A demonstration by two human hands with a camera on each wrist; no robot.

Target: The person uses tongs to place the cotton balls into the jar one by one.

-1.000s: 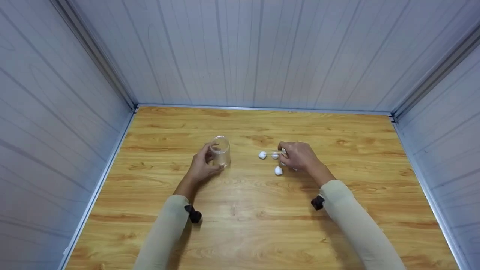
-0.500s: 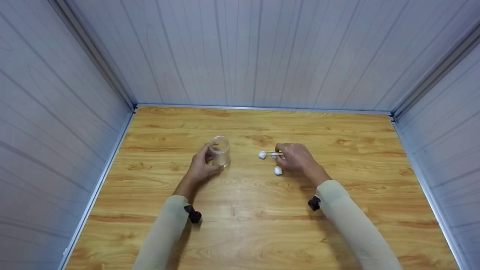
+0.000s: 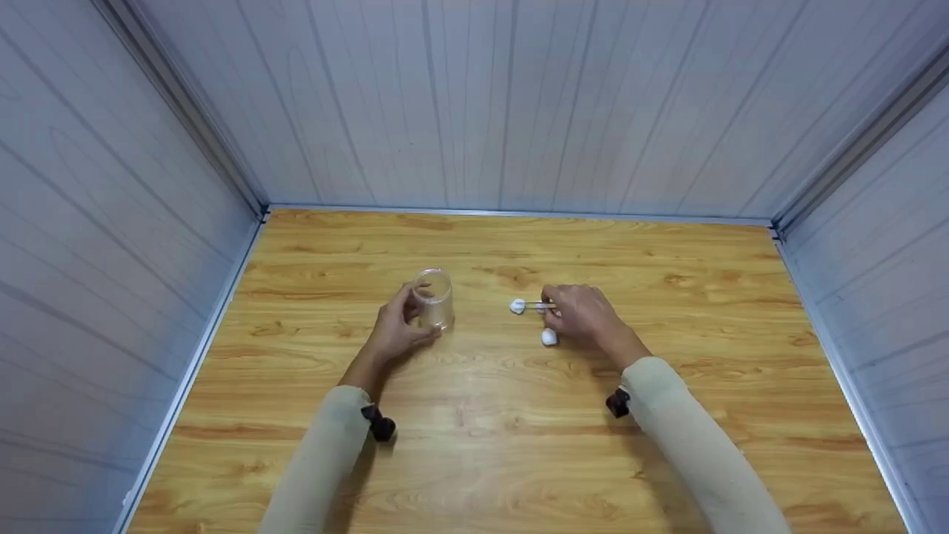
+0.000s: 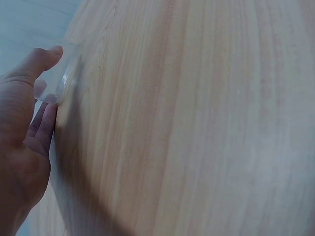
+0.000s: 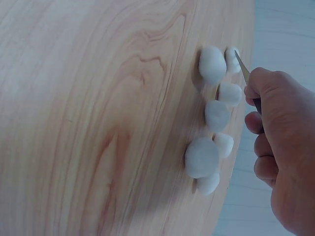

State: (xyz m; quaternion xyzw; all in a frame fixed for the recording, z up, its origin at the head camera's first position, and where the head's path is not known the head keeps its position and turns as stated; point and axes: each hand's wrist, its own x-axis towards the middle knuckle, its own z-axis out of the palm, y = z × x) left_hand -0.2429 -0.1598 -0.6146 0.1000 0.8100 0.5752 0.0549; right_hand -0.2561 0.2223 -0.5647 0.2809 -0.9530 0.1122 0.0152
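A clear plastic cup [image 3: 434, 298] stands upright on the wooden table [image 3: 474, 445]. My left hand [image 3: 400, 326] grips it from the left; in the left wrist view the thumb and fingers of the left hand [image 4: 29, 113] wrap round the cup's wall [image 4: 64, 78]. My right hand [image 3: 574, 311] pinches metal tweezers [image 3: 539, 305] that point left at a white cotton ball [image 3: 517, 305]. Another cotton ball [image 3: 549, 337] lies just in front of that hand. In the right wrist view the tweezers' tip [image 5: 242, 66] touches the farthest of several cotton balls [image 5: 230, 58], and my right hand [image 5: 280, 147] is beside the cluster.
Grey-white panel walls [image 3: 474, 104] close the table in at the back and on both sides, with metal rails along the edges. Bare wood lies between cup and cotton balls and all along the near side.
My right hand has slid a little to the left, bringing the tweezers' tip closer to the leftmost cotton ball. The left hand and the cup have stayed put.
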